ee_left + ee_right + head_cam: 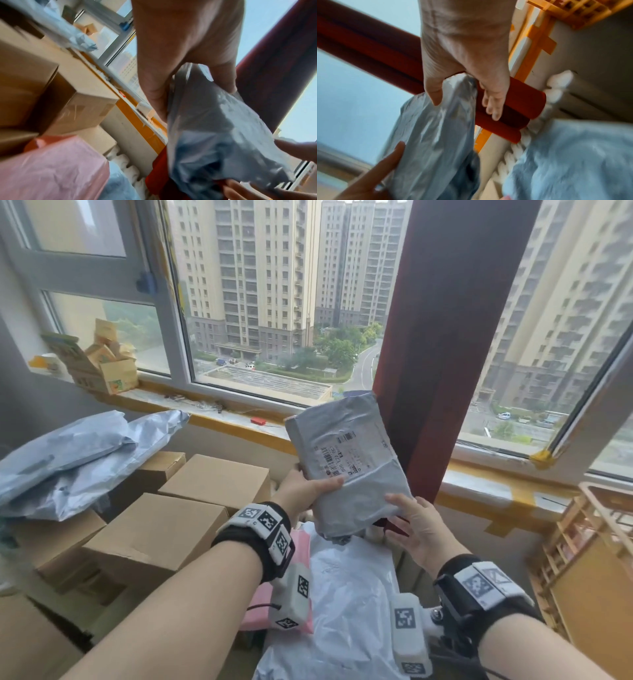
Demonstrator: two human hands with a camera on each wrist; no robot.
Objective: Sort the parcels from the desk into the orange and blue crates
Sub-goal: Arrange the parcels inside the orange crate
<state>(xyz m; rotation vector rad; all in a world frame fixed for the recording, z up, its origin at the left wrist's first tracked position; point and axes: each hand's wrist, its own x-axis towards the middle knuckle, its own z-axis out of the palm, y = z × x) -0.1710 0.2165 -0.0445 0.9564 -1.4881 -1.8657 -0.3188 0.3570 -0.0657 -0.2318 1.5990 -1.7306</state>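
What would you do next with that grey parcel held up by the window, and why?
Probably carry the grey parcel right, toward the orange crate. Both the left hand and right hand hold it aloft, label up, and no blue crate is in view.

High-rise apartment room serving as a makeshift parcel-sorting spot: window [260,302] is looking out on residential towers, cardboard boxes [154,532] and poly mailers [68,453] are piling up below the sill, orange crate [589,559] is standing at right.
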